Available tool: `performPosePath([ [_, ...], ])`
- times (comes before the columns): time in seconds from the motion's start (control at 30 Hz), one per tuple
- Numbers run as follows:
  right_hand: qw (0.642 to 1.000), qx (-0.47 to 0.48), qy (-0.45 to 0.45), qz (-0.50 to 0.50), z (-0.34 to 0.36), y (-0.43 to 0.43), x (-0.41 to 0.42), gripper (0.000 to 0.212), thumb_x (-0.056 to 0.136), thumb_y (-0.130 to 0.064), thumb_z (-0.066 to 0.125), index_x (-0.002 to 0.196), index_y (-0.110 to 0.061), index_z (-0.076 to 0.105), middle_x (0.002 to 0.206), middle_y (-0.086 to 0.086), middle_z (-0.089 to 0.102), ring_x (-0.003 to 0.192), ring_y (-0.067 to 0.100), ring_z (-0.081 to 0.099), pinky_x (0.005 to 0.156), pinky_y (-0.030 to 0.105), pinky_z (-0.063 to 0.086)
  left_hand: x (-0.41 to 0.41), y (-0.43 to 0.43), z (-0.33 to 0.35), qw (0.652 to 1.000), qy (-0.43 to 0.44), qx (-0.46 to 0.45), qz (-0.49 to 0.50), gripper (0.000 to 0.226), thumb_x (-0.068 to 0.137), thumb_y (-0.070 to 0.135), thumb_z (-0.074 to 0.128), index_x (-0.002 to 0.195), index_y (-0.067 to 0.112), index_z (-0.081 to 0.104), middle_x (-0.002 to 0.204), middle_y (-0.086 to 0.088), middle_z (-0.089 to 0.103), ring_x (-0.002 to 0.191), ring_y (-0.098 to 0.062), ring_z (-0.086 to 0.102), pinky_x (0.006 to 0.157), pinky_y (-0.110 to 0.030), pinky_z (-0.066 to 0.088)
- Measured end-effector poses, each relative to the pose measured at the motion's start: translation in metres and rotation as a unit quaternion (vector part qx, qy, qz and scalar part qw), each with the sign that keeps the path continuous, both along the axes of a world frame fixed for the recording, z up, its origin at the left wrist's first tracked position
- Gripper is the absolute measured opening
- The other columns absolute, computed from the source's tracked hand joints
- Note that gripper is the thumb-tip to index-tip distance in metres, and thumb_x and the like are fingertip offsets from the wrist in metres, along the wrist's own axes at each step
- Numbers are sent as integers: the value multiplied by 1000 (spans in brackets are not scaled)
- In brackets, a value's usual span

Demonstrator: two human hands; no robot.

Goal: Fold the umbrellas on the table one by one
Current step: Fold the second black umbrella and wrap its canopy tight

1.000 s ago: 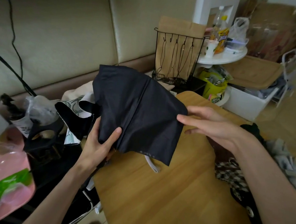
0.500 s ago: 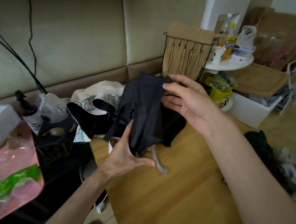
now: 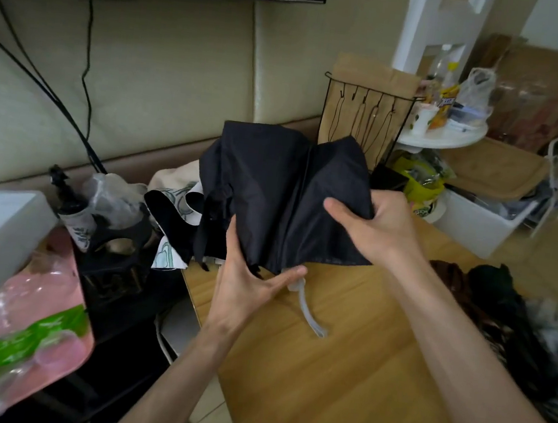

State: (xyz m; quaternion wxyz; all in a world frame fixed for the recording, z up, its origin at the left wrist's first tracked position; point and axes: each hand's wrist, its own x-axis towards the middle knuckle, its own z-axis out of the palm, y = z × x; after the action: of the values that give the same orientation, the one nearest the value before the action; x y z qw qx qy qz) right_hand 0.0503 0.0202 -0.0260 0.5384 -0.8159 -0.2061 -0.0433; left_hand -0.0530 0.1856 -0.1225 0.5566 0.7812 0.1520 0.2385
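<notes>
The left hand (image 3: 250,277) grip pinches the creased, matte black umbrella (image 3: 273,183) low; the right hand (image 3: 379,228) grip clamps its side. Below, a pale strap (image 3: 308,314) hangs over the wooden surface (image 3: 338,383).

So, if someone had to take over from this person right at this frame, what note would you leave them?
Left hand: grips the lower edge of the black umbrella, thumb in front.
Right hand: pinches a canopy panel on the umbrella's right side.
The umbrella is held up over the far end of the wooden table; its pale wrist strap hangs below it.
Done: the umbrella is collapsed, but the fabric is loose and unwrapped.
Left: line up the panels, wrap and fasten, then go on to the heap of dark and patterned fabric at the table's right edge, probably more umbrellas.
</notes>
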Motion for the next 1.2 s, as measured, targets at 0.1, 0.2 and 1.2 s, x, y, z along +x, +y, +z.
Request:
performPosePath([
  [0.1,1000,-2,-15,17,10,-1,-4,35,99,-30,74,92,5,75,88,21,77,85,34,75,74,56,61,-1,-2,2,999,14,25,18,149,52,63,90,167,31,0,146,25,35,134,7,37,108,-13,34],
  [0.2,999,2,15,37,24,9,-17,22,100,-22,71,117,-8,74,96,6,81,88,14,78,74,38,65,0,-5,4,998,27,47,13,152,51,67,90,167,28,-2,158,13,42,140,-1,43,110,-17,37],
  [1.2,978,39,59,198,69,4,46,39,87,-32,83,123,-26,72,112,5,80,105,22,77,97,43,60,-3,8,2,992,23,-109,-64,78,80,83,63,148,62,31,138,-44,42,120,-74,41,96,-83,38],
])
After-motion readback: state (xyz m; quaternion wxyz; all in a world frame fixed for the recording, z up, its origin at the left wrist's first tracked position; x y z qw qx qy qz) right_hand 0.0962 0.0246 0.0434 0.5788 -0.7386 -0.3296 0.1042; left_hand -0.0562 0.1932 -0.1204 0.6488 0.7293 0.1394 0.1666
